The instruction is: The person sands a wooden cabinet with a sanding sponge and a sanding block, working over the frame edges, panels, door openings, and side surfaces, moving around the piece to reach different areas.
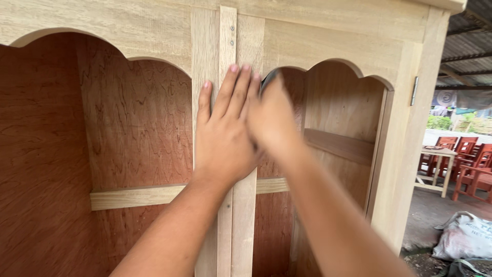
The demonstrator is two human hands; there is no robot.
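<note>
Both hands are working mid-frame: left hand (224,131) is pressing flat, fingers apart, on the cabinet post (228,41); right hand (271,115), blurred, is clamping a dark pad (267,81)—steady strokes seem best.

A: How many hands are in view?

B: Two: a left hand (224,134) at centre, a blurred right hand (270,119) just toward 3 o'clock.

A: And the furniture?

B: One pale wooden cabinet (328,38) with two arched openings. At 3 o'clock, one metal hinge (414,91), one small table (436,152), several red chairs (469,154), too overlapped to count. One white sack (464,237) at 4 o'clock.
</note>
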